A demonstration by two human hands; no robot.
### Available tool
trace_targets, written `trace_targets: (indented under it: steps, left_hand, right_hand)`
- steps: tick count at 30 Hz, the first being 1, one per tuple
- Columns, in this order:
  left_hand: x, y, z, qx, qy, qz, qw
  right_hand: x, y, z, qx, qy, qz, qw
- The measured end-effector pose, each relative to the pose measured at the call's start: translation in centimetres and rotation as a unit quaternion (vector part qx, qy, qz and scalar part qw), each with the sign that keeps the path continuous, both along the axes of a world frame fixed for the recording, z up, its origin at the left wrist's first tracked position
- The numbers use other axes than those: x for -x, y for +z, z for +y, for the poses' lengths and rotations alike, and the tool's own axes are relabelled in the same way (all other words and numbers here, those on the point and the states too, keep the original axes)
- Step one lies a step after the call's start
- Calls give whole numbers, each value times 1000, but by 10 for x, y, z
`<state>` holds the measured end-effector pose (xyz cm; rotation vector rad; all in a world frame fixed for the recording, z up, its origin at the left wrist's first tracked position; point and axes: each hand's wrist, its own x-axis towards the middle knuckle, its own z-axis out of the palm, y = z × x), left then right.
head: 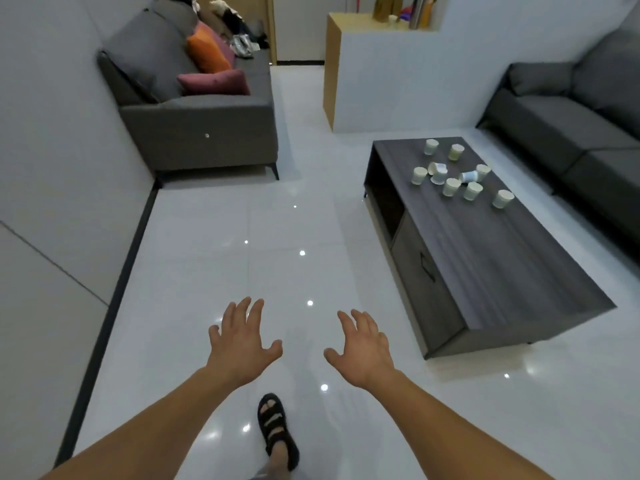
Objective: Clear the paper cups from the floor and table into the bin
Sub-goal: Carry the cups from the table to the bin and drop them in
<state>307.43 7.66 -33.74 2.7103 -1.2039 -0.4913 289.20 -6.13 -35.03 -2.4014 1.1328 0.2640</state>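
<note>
Several white paper cups (452,187) are scattered on the far half of a dark wooden coffee table (491,265) at the right; most stand upside down, a few lie on their sides. My left hand (240,344) and my right hand (363,351) are stretched out in front of me over the white tiled floor, fingers spread, holding nothing. Both hands are well short of the table and the cups. No bin is in view, and I see no cups on the floor here.
A grey sofa (194,109) with orange and maroon cushions stands at the left wall. Another dark sofa (568,109) runs along the right behind the table. A white partition with a wooden counter (381,64) stands ahead. My sandalled foot (275,427) steps on glossy tiles.
</note>
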Motion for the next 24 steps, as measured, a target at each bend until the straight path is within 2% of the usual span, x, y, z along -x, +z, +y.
trace_targets:
  steps: [9, 14, 19, 24]
  left_hand:
    - [-74, 6, -212, 38, -146, 5, 989]
    - [-88, 11, -313, 61, -192, 19, 979]
    - [-94, 12, -423, 75, -232, 13, 970]
    - [-112, 18, -521, 58, -225, 8, 973]
  right_hand:
    - [-46, 18, -149, 24, -139, 12, 990]
    - [-50, 15, -222, 13, -193, 17, 981]
    - [-59, 3, -324, 14, -211, 33, 977]
    - [-80, 2, -433, 6, -199, 21, 980]
